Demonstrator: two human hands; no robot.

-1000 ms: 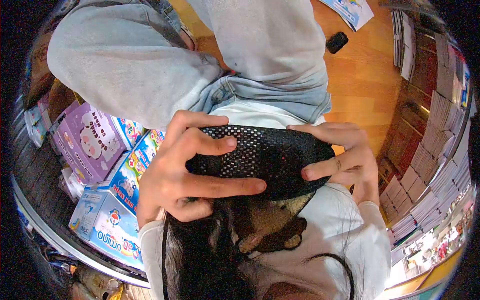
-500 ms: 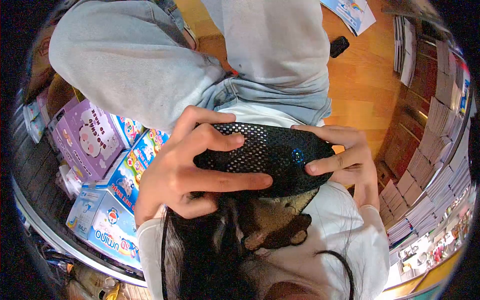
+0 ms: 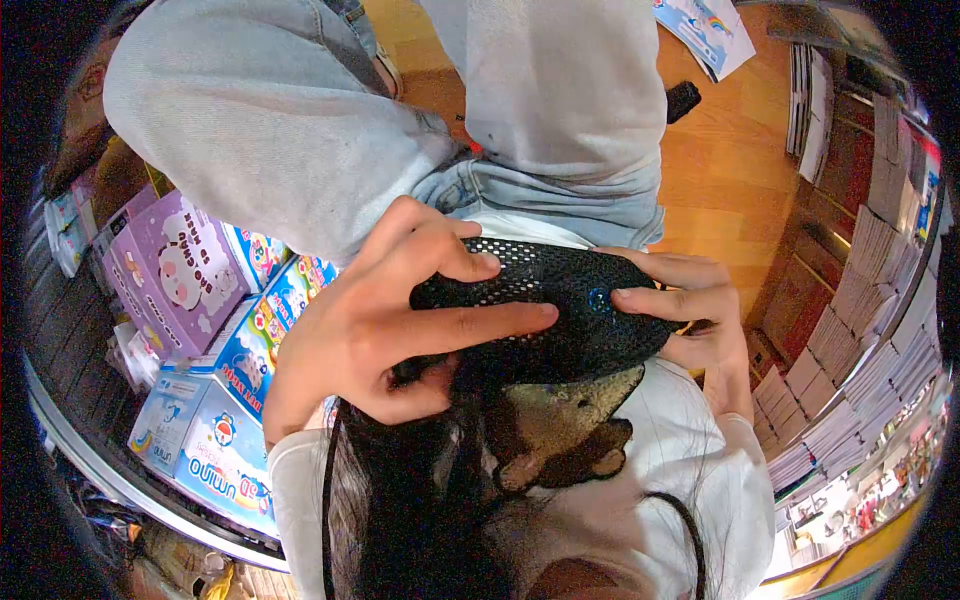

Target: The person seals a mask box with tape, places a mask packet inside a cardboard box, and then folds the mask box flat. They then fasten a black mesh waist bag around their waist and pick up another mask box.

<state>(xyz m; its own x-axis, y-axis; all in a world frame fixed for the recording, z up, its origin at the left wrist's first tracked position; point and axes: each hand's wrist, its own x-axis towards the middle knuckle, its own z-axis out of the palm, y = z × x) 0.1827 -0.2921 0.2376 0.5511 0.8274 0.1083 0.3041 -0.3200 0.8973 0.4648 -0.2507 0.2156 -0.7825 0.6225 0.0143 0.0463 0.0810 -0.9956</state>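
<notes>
A black mesh fabric piece (image 3: pixel 560 345) with a small round blue mark is held between both hands, in front of the white shirt. My left hand (image 3: pixel 365 315) grips its left part, fingers bent across the top, thumb partly hidden below. On the opposite end, my right hand (image 3: pixel 705 300) closes on the edge, one fingertip beside the blue mark. Open holes show in the mesh near the left fingers; its underside is hidden. Just below it lies the brown bear print (image 3: pixel 565 450) on the shirt, partly covered by dark hair (image 3: pixel 415 500).
Legs in light jeans (image 3: pixel 270 130) fill the upper part. To the left stand a purple box (image 3: pixel 180 270) and blue boxes (image 3: pixel 225 455). Stacks of books or paper (image 3: pixel 850 290) line the right side. A printed sheet (image 3: pixel 705 35) and a small black object (image 3: pixel 683 101) lie on the wooden floor (image 3: pixel 725 170).
The left fingers have shifted slightly right across the mesh. The mesh piece has moved a little, and the right fingertip is now closer to the blue mark.
</notes>
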